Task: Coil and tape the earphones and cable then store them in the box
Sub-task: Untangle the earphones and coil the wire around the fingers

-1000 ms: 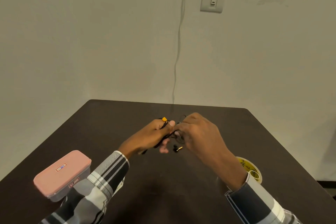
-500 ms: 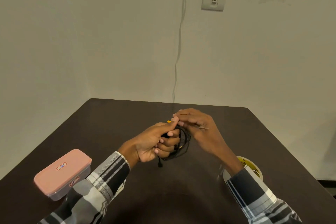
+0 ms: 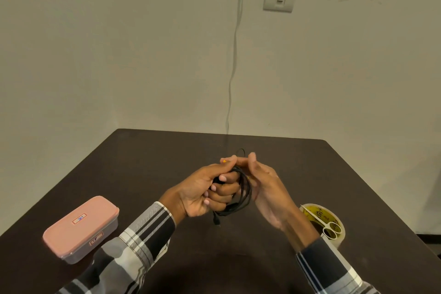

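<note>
Above the middle of the dark table, my left hand (image 3: 207,190) grips a coil of black cable (image 3: 244,194), its fingers curled round the loops. A black plug hangs below the coil, and a small orange tip shows at my left thumb. My right hand (image 3: 265,184) is beside the coil on its right, fingers and thumb pinching a loop of the cable near the top. A pink-lidded box (image 3: 81,228) stands shut at the front left of the table. A roll of clear tape (image 3: 322,222) lies at the front right.
White-handled scissors (image 3: 330,228) lie on top of the tape roll. The dark table (image 3: 155,157) ends at a wall, where a thin white cord hangs down and a light switch is mounted.
The loose cable has been gathered into a coil round my left fingers. My right hand has moved from over the cable to its right side, guiding a loop at the top.
</note>
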Demonstrator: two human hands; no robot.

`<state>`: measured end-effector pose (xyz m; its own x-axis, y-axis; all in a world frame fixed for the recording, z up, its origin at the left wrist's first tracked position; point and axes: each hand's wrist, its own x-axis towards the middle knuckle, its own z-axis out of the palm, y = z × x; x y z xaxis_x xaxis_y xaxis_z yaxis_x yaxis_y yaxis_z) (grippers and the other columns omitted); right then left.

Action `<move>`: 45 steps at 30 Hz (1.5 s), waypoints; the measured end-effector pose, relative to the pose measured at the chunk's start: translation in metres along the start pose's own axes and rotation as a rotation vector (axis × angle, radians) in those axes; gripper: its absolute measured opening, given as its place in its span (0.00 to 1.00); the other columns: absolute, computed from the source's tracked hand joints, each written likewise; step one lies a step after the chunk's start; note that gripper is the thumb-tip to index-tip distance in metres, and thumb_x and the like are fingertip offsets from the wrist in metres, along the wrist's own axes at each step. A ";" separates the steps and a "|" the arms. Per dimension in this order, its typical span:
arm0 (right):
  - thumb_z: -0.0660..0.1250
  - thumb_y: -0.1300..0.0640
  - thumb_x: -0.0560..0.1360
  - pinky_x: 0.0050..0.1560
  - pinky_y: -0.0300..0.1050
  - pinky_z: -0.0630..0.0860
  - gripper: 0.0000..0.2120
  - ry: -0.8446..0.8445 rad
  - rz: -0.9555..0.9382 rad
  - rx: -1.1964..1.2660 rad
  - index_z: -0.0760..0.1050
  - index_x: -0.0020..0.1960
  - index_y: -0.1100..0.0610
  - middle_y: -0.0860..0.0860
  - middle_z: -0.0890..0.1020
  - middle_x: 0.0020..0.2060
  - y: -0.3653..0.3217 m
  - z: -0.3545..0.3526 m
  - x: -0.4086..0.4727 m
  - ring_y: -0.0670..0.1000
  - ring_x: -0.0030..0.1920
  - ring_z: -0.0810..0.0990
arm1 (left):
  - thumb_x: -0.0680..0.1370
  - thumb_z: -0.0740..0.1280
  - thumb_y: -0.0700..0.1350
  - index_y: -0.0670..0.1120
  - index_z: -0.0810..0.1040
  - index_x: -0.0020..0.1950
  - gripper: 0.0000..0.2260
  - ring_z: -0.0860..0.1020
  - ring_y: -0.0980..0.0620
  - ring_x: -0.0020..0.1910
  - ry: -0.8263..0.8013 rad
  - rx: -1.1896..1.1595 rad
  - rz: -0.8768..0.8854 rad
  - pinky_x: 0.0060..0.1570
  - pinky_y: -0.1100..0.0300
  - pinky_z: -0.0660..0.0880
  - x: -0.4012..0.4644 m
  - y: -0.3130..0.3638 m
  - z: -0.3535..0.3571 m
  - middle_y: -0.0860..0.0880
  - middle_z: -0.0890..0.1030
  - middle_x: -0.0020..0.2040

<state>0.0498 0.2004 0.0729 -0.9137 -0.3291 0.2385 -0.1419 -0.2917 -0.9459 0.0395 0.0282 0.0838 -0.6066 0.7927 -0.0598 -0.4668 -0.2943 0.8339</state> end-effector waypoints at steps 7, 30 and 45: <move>0.72 0.69 0.71 0.63 0.46 0.77 0.25 -0.140 0.009 -0.100 0.76 0.67 0.62 0.56 0.82 0.63 -0.003 -0.007 -0.008 0.53 0.66 0.79 | 0.73 0.71 0.61 0.49 0.66 0.30 0.23 0.58 0.61 0.18 0.093 0.080 -0.030 0.17 0.71 0.56 -0.003 -0.004 -0.003 0.54 0.61 0.24; 0.73 0.71 0.71 0.44 0.42 0.78 0.09 0.410 -0.138 -0.070 0.80 0.49 0.61 0.53 0.85 0.42 0.016 0.016 -0.010 0.51 0.42 0.82 | 0.82 0.58 0.50 0.49 0.59 0.27 0.23 0.53 0.55 0.21 0.620 0.305 0.211 0.23 0.62 0.50 0.012 -0.013 0.015 0.51 0.57 0.24; 0.64 0.76 0.72 0.61 0.45 0.78 0.23 0.042 -0.092 -0.410 0.83 0.59 0.56 0.50 0.87 0.53 -0.001 0.003 -0.012 0.48 0.58 0.83 | 0.82 0.58 0.51 0.48 0.60 0.27 0.24 0.54 0.58 0.18 0.327 0.283 0.023 0.18 0.66 0.53 0.000 -0.014 0.002 0.53 0.57 0.22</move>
<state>0.0617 0.2017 0.0720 -0.9038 -0.2788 0.3247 -0.3554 0.0660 -0.9324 0.0469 0.0337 0.0735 -0.8078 0.5637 -0.1722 -0.2836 -0.1156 0.9519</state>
